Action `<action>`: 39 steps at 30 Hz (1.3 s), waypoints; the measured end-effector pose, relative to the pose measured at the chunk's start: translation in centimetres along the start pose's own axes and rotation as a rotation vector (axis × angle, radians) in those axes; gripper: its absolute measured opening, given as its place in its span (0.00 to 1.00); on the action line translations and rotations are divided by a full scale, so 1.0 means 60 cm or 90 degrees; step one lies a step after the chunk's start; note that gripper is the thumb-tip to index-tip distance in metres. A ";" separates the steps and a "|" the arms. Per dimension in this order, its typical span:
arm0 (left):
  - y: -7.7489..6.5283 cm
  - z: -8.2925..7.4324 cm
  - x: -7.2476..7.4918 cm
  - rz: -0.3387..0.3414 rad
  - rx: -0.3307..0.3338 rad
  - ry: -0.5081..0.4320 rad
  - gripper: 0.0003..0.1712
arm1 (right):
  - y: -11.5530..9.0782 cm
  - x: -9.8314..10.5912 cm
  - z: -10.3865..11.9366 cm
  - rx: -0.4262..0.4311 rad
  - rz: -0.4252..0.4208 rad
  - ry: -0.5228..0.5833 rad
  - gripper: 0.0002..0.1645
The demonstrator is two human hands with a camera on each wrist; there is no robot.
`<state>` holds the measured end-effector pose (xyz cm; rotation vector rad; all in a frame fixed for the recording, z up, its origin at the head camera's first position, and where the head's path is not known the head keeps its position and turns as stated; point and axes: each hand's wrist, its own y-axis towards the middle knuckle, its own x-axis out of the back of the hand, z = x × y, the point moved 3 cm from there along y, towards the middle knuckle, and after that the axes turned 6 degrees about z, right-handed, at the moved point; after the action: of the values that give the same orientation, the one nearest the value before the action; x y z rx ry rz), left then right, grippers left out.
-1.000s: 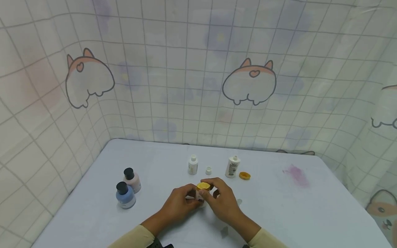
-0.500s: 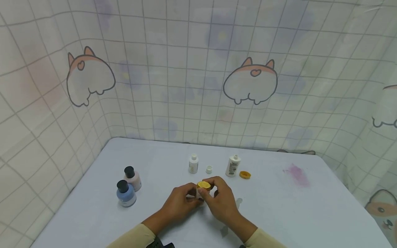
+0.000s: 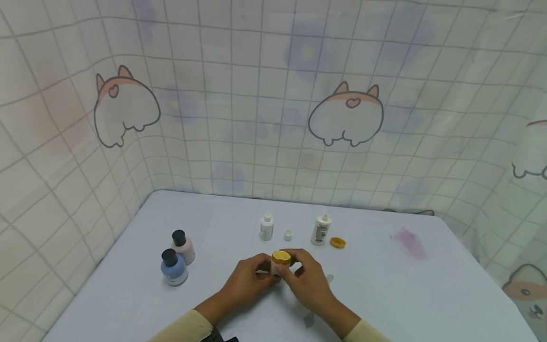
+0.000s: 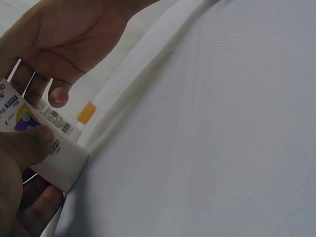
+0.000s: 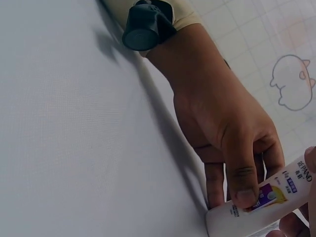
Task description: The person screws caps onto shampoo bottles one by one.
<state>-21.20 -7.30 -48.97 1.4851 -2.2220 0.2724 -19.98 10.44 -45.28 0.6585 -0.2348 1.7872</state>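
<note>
At the middle of the table, both hands are on a white bottle (image 4: 66,163) that stands upright with a yellow cap (image 3: 281,257). Its label carries purple and yellow print and the word REPAND, legible in the right wrist view. My left hand (image 3: 248,281) grips the lower body, thumb pressed over the label. My right hand (image 3: 308,280) pinches round the cap at the top, its thumb on the near side and fingers behind. In the right wrist view only a few right fingertips (image 5: 310,159) show at the edge; the cap lies outside that view.
Behind the hands stand two uncapped white bottles, a small one (image 3: 266,228) and a taller one (image 3: 320,231). A white cap (image 3: 287,235) and a yellow ring-like cap (image 3: 337,242) lie beside them. Black-capped blue (image 3: 174,273) and pink (image 3: 183,249) bottles stand left. A pink stain (image 3: 409,242) marks the right.
Little differs. My right hand shifts slightly around the cap, its thumb a touch lower, while my left hand keeps its hold on the bottle. The other bottles stay put.
</note>
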 end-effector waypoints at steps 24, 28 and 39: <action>-0.013 0.012 0.050 -0.084 0.055 0.007 0.21 | -0.002 0.020 -0.026 -0.061 0.027 -0.056 0.16; -0.016 0.015 0.059 -0.099 0.066 0.028 0.21 | -0.002 0.020 -0.029 -0.064 0.028 -0.057 0.15; -0.020 0.033 0.085 -0.159 0.087 0.034 0.21 | -0.003 0.019 -0.034 -0.058 0.018 -0.065 0.14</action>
<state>-22.22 -12.79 -48.41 1.7864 -1.9842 0.3843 -20.69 12.40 -46.34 0.6851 -0.3935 1.7602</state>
